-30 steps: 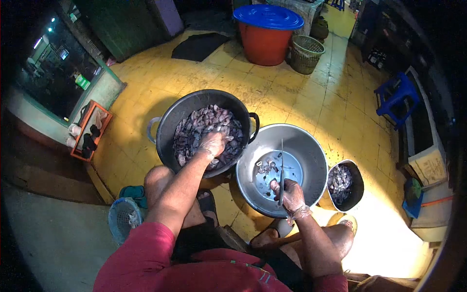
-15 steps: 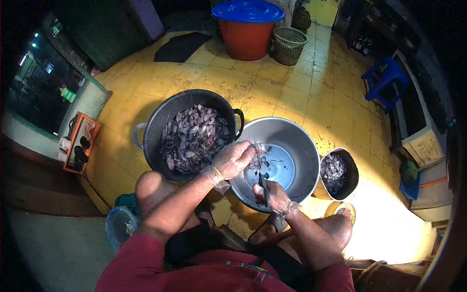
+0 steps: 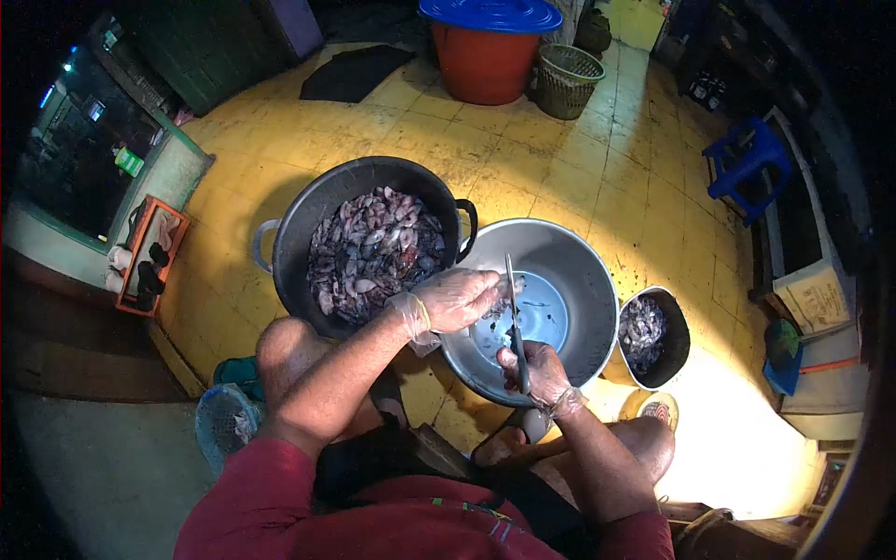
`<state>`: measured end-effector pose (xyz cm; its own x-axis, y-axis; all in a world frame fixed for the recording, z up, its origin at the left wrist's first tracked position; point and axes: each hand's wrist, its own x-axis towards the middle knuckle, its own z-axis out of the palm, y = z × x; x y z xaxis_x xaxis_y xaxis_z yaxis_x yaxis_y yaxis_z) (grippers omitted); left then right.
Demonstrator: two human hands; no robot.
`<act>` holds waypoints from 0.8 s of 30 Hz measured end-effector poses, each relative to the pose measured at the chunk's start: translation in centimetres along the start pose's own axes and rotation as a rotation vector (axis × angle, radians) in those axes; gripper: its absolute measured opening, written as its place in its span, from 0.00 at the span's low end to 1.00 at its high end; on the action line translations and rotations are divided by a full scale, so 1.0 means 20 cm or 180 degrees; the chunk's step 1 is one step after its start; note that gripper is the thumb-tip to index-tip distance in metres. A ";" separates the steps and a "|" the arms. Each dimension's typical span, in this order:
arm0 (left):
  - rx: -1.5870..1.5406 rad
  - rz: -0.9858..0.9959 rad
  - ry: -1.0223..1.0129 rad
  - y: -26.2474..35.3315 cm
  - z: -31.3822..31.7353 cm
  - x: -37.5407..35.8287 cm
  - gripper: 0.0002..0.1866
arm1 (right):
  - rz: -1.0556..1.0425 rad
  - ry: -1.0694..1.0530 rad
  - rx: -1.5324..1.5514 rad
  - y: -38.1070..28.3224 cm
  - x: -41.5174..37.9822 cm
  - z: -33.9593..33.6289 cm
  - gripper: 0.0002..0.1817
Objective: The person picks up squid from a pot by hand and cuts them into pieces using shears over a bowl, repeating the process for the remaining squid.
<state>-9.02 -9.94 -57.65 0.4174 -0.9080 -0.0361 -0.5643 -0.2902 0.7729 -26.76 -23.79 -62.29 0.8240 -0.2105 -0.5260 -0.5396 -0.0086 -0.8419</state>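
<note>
My left hand (image 3: 462,299), in a clear plastic glove, is closed at the fingertips on a small squid (image 3: 513,286), mostly hidden. In my gloved right hand (image 3: 539,371) is a pair of scissors (image 3: 515,322), its blades pointing up beside my left fingertips. Both hands are over the near left part of a large grey metal pot (image 3: 590,280), which has a little dark debris in its bottom. Left of it stands a black tub (image 3: 294,210) full of small squid (image 3: 378,247), some stained dark.
A smaller container (image 3: 686,341) of pale and dark squid parts stands right of the pot. A blue basket (image 3: 222,434) is by my left leg. Farther off are a red bin (image 3: 481,65) with a blue lid, a woven basket (image 3: 567,84) and a blue stool (image 3: 749,163).
The scissors have turned more upright, and my left hand has shifted slightly right, its fingers now straighter. My right hand has moved slightly right. The whole view has shifted a little.
</note>
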 end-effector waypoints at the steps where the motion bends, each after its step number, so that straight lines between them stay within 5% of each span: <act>1: 0.0108 0.0095 -0.0251 0.00 0.00 0.00 0.14 | -0.0079 0.0088 -0.0181 0.01 0.01 0.00 0.24; 5: 0.0184 0.0462 -0.0179 -0.08 0.03 0.00 0.09 | 0.0103 0.0011 0.0078 -0.03 -0.02 -0.02 0.24; 12: -0.0017 0.0203 0.0538 -0.11 0.03 0.01 0.08 | -0.0079 -0.0066 0.0774 0.01 0.00 -0.01 0.26; 16: 0.0049 -0.0011 0.0344 -0.07 0.05 0.01 0.08 | -0.0214 -0.0193 -0.0276 0.02 0.00 0.00 0.30; 18: -0.0437 0.0437 0.0423 -0.05 0.06 0.01 0.08 | -0.0275 -0.0186 -0.0335 0.01 -0.01 0.01 0.30; 24: -0.0251 0.0434 0.0324 -0.04 0.04 0.01 0.10 | -0.0020 0.0012 -0.0237 0.03 -0.01 0.00 0.28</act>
<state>-9.08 -10.11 -58.86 0.4131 -0.9008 0.1334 -0.5646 -0.1384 0.8137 -27.19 -23.77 -62.64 0.8269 -0.2140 -0.5201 -0.5458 -0.0826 -0.8338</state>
